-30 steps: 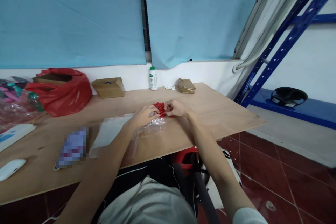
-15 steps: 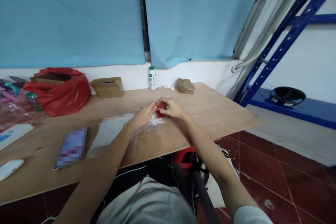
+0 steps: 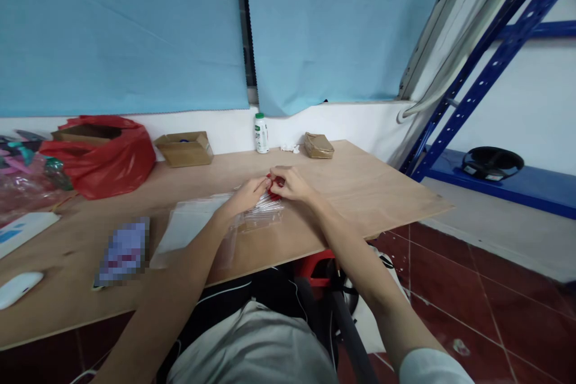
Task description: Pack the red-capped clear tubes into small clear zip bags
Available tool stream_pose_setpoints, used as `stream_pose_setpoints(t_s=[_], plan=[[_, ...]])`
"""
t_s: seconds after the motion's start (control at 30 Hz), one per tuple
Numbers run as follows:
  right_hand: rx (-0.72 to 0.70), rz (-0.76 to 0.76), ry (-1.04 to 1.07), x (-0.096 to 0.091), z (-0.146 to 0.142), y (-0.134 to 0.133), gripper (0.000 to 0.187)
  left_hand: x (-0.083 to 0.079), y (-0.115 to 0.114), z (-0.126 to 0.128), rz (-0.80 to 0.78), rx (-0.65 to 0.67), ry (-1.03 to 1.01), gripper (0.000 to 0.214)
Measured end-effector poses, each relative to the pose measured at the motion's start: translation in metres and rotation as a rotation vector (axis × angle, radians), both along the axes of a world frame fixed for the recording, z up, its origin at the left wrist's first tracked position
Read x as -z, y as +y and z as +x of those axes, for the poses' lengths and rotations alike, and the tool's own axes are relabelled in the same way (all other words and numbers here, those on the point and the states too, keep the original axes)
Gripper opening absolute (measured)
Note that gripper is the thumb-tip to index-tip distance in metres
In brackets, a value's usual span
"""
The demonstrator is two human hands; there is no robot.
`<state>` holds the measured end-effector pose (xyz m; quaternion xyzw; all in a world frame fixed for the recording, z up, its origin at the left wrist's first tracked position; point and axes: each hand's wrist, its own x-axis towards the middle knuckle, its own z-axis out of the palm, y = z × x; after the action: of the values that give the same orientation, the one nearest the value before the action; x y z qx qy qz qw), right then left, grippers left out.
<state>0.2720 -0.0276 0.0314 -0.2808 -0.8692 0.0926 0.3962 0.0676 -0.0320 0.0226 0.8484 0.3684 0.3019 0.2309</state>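
My left hand [image 3: 252, 194] and my right hand [image 3: 292, 184] meet over the wooden table, fingertips nearly touching. Between them is a small red piece [image 3: 273, 194], pinched by the fingers of both hands; its exact kind is too small to make out. Just below lie several thin, shiny rods [image 3: 262, 209], fanned out on clear plastic. Whether the red piece is joined to the rods cannot be seen. Flat clear plastic bags [image 3: 186, 223] spread out to the left, partly under my left forearm.
A blurred-out purple item [image 3: 123, 252], a white computer mouse [image 3: 18, 289] and a white power strip [image 3: 27, 231] lie at left. Along the wall stand a red plastic bag [image 3: 112, 162], an open carton [image 3: 186, 153], a white bottle [image 3: 261, 135] and a brown packet [image 3: 318, 146].
Both hands stay in the same place, with only a slight shift of the fingers around the red piece. The view has barely moved.
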Motion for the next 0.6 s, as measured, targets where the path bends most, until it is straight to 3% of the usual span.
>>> stream_pose_setpoints(t_s=[0.37, 0.6], plan=[[0.004, 0.013, -0.06, 0.002, -0.005, -0.004, 0.008, -0.001, 0.01, -0.007, 0.021, 0.019, 0.084, 0.048], [-0.012, -0.08, 0.011, 0.005, 0.0, 0.002, 0.009, 0.0, 0.013, -0.013, 0.125, -0.031, 0.157, 0.044]])
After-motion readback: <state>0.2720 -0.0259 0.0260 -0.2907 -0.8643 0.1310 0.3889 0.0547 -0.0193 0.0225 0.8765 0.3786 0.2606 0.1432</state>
